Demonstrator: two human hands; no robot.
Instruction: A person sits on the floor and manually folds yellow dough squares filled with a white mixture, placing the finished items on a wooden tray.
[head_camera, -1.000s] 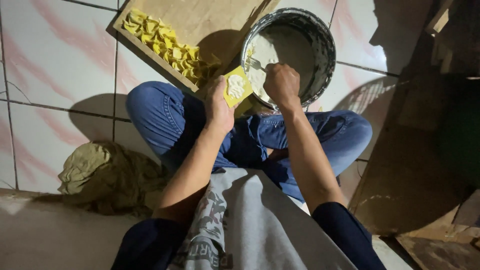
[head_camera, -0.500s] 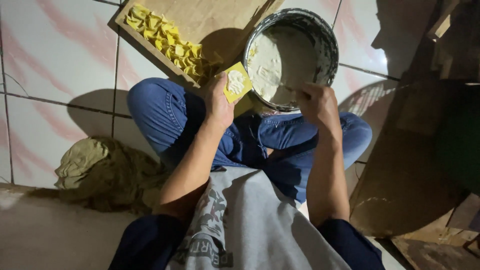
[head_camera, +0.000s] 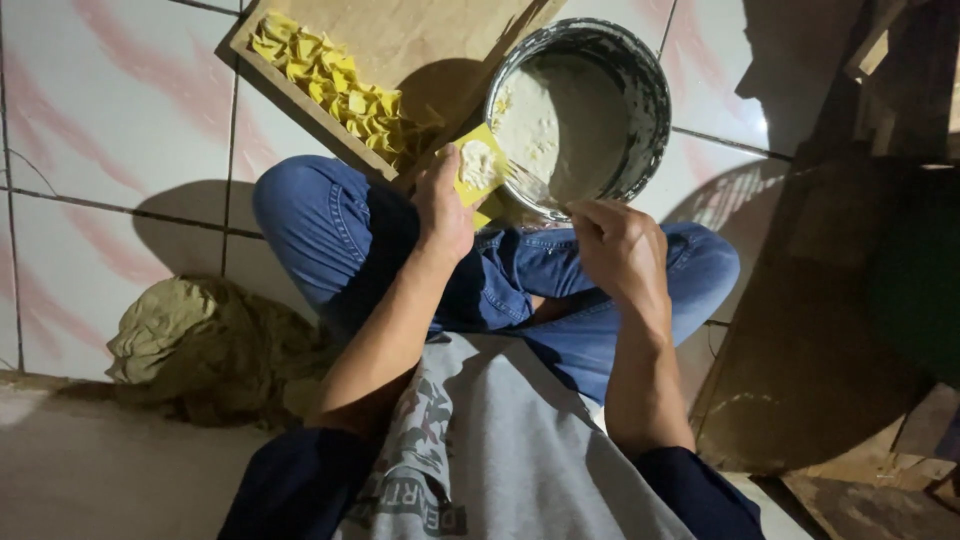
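Head view: yellow wrapper (head_camera: 478, 166) with pale filling lies in the left hand (head_camera: 443, 205), fingers curled under it, just left of the metal bowl (head_camera: 650, 90); right hand (head_camera: 620, 250) pinches a fork (head_camera: 527, 181) touching it; folded dumplings (head_camera: 330, 85) on the far-left wooden board (head_camera: 440, 35)

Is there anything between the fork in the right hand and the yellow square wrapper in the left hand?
Nothing visible. The metal fork in the right hand reaches the yellow square wrapper held by the left hand directly.
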